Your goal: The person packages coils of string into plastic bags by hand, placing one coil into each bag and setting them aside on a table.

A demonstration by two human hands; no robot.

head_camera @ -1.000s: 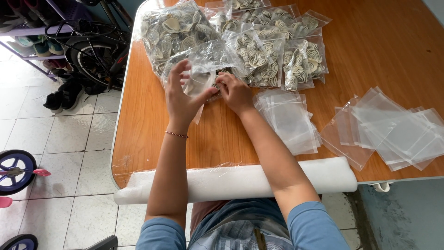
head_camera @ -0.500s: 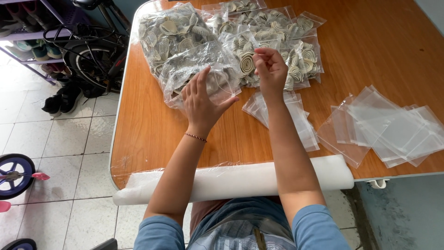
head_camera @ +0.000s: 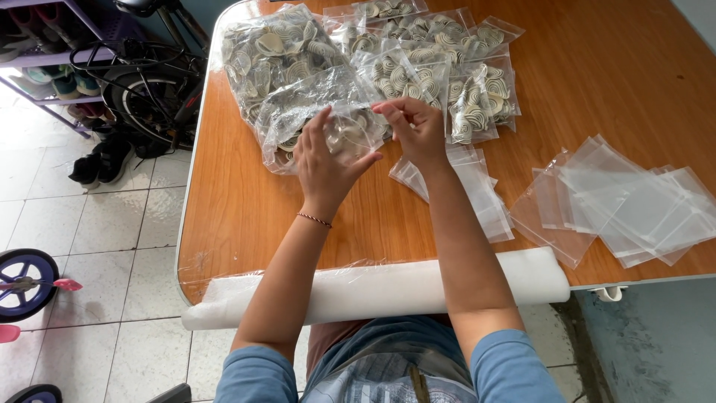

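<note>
At a wooden table [head_camera: 246, 216], a person's left hand [head_camera: 324, 160] spreads its fingers against a small clear bag [head_camera: 350, 134], while the right hand [head_camera: 414, 127] pinches the bag's top edge between thumb and fingertips. The bag hangs just above the table, in front of a large sack [head_camera: 287, 60] of pale coiled pieces. Filled bags [head_camera: 455, 67] lie behind; empty bags [head_camera: 626, 201] sit at the table's right, a white roll [head_camera: 388, 287] along its near edge.
</note>
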